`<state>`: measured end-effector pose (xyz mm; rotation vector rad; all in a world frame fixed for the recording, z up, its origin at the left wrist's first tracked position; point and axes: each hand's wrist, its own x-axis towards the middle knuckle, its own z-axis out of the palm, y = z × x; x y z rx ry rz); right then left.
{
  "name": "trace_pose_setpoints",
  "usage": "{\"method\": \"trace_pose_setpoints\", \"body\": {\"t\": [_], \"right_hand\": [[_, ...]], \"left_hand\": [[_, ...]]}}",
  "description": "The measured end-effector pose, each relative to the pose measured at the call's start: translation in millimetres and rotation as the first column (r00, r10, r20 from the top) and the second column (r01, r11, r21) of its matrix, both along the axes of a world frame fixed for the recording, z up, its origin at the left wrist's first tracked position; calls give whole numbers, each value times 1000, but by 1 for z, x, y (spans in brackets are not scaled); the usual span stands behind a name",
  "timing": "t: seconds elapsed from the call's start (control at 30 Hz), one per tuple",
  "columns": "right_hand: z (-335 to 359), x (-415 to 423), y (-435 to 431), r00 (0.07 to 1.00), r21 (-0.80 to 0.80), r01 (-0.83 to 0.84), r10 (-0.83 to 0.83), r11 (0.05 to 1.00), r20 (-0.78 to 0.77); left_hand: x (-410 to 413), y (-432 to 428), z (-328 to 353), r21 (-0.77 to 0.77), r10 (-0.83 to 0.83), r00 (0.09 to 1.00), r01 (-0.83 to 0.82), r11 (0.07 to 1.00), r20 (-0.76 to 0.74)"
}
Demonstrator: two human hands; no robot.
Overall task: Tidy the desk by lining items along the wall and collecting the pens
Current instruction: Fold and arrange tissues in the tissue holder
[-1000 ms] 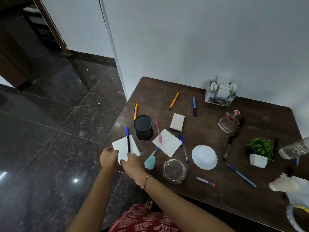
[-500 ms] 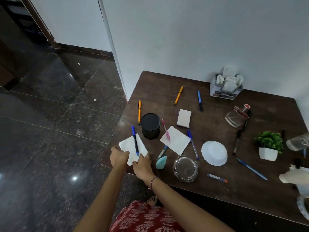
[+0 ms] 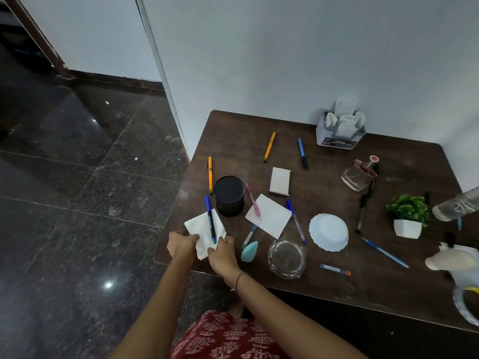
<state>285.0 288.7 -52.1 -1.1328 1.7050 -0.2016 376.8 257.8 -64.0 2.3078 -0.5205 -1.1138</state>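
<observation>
White crumpled tissue (image 3: 200, 227), blue pen (image 3: 210, 218) atop, held by both hands (image 3: 182, 246) (image 3: 222, 252).

I read one dark counter (image 3: 363, 288). Reference: black cup (image 3: 229, 199). Orange pen (image 3: 210, 174) just left of it, pink pen (image 3: 252, 200) and white card (image 3: 270, 220) right, tissue (image 3: 201, 228) nearer me, glass ashtray (image 3: 286, 257) near-right.
</observation>
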Motion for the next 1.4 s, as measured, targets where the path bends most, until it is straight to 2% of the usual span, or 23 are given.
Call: {"method": "trace_pose_setpoints", "body": {"t": [0.17, 0.47, 0.63, 0.83, 1.03, 1.13, 1.27, 1.4], "right_hand": [[1, -3, 1, 1000, -39, -13, 12, 999, -9], [14, 2, 6, 981, -227, -191, 177, 955, -80], [20, 4, 4, 973, -267, -232, 218, 935, -80], [25, 5, 2, 983, -279, -177, 182, 944, -10], [49, 1, -15, 989, -320, 10, 38, 948, 142], [64, -4, -28, 981, -307, 75, -14, 949, 195], [77, -13, -43, 965, -285, 145, -71, 947, 254], [89, -27, -53, 904, -220, 287, -188, 932, 384]], "left_hand": [[-1, 3, 9, -22, -85, 992, 87, 996, 91], [1, -8, 33, -74, -209, 959, 226, 971, 189], [1, -8, 45, -70, -252, 939, 275, 959, 233], [7, -9, 62, -52, -359, 885, 390, 919, 296], [16, -19, 88, -91, -402, 859, 450, 889, 318], [23, -27, 98, -185, -385, 884, 438, 879, 263], [33, -39, 114, -297, -363, 932, 340, 892, -22], [20, -48, 137, -325, -352, 920, 284, 902, -171]]}}
